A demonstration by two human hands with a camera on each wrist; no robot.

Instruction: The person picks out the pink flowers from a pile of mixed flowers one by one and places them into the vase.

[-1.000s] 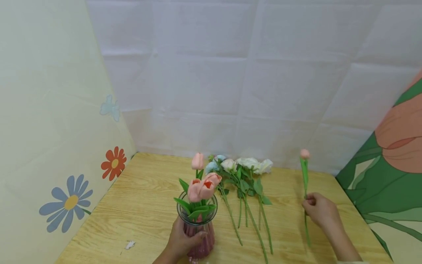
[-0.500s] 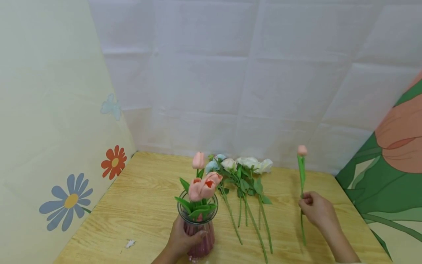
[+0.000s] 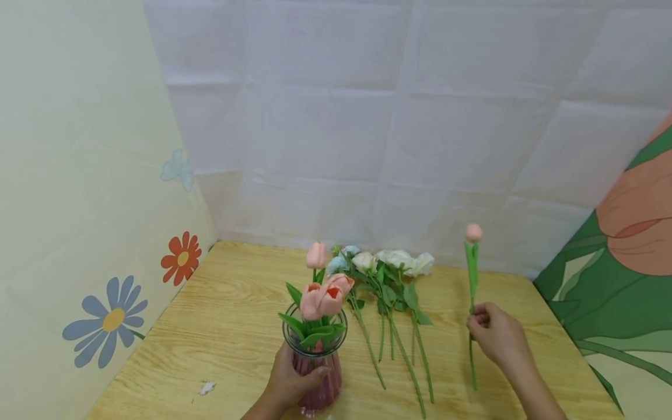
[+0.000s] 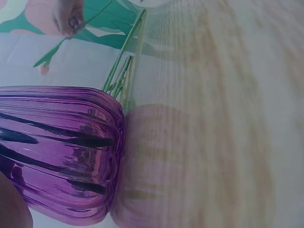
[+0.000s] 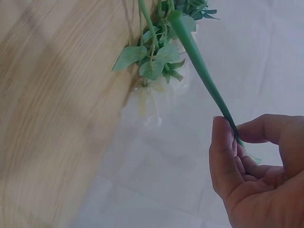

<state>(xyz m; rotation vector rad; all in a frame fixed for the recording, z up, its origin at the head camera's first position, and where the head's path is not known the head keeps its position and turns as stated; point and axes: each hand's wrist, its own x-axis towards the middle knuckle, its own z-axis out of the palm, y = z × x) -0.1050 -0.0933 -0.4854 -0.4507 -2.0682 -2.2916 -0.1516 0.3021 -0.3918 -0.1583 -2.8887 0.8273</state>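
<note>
My left hand point(image 3: 291, 379) grips the body of a ribbed purple glass vase point(image 3: 329, 388), its thumb across the front. The left wrist view shows the vase point(image 4: 61, 156) standing on the table. Several pink tulips point(image 3: 331, 298) with green leaves stand in the vase's mouth. At the right, my right hand point(image 3: 499, 335) pinches the green stem of a single pink tulip point(image 3: 473, 233), held upright with its bloom at the top. In the right wrist view the thumb and fingers point(image 5: 223, 135) pinch that stem point(image 5: 202, 69), whose cut end points towards the lying flowers.
Between the hands, several artificial flowers lie on the wooden table point(image 3: 226, 315): white roses point(image 3: 401, 261), a blue bloom point(image 3: 338, 265) and long green stems. A white scrap point(image 3: 207, 388) lies at the left. A pale cloth point(image 3: 325, 128) hangs behind the table.
My right hand has moved left with the tulip, and the bloom has risen slightly. The left hand and the vase have stayed in place.
</note>
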